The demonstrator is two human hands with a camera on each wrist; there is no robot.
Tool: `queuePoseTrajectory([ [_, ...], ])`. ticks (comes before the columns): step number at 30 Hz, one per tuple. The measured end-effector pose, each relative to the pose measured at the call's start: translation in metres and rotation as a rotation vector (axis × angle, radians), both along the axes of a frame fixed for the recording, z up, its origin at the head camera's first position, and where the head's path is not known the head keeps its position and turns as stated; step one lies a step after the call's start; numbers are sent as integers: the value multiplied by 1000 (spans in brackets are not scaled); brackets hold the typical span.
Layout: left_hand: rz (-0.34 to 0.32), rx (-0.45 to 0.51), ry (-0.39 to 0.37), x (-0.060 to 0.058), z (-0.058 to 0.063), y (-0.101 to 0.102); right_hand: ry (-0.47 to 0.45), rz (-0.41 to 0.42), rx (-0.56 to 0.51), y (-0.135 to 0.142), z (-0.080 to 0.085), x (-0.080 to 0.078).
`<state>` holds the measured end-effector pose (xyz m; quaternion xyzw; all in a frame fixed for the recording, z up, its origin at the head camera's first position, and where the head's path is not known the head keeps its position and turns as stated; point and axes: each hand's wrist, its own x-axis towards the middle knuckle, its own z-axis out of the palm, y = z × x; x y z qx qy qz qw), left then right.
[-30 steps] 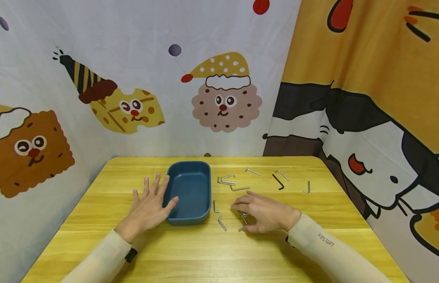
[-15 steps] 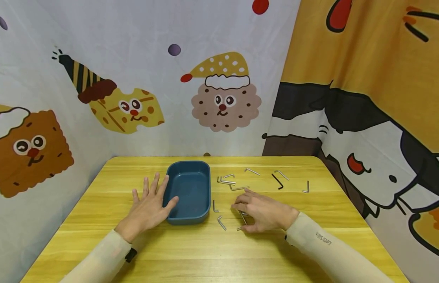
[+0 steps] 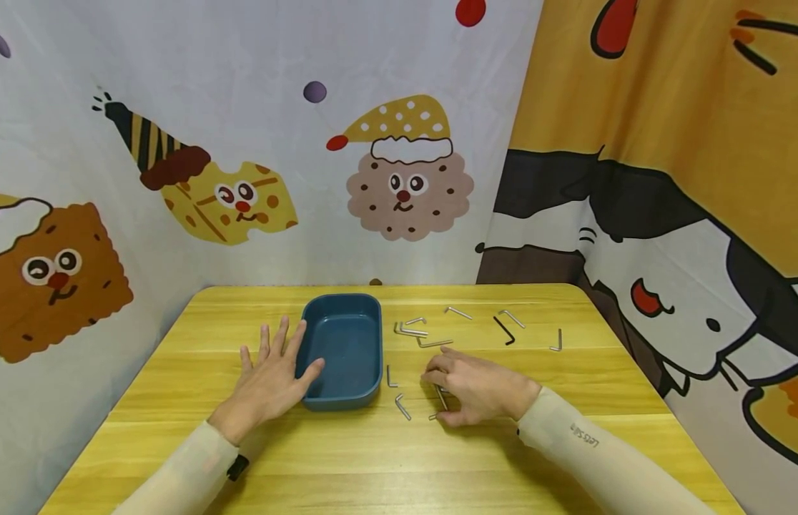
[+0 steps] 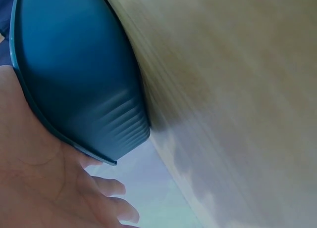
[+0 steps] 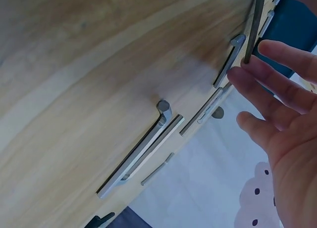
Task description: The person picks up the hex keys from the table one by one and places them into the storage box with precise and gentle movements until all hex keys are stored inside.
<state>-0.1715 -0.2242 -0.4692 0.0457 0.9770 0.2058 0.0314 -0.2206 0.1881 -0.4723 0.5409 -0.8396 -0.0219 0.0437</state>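
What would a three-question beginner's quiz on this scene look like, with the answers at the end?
1. True or false: in the head view, a black hex key lies on the table to the right of the blue tray.

2. Where is the left hand?
A) On the curtain
B) At the tray's rim
C) Under the table

3. Fill in: the fingers of the right hand hold a ____.

Key: 1. True. 2. B. 3. Metal hex key.

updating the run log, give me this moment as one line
left hand: spread, against blue tray | right hand: pinches silver hex key | black hex key: on table
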Motion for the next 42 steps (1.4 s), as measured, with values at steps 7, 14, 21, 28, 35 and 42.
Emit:
queuePoseTrajectory([
  [7,1,7,9,0,-1,0,-134,-23,-15,-1,0,0],
  [14,1,16,12,1,-1,0,-246,-64,23,-1,4,0],
  [21,3,15,10,0,-1,1,-215,-14,27,-4,5,-1],
  [28,1,8,11,1,-3,1,-185,30,8,-7,1,-3],
  [35,0,20,8,2,-5,0,-80,91,9,-9,-1,-3],
  [42,-1,20,18,2,-5,-1,31,113,-12,-9,-2,-4],
])
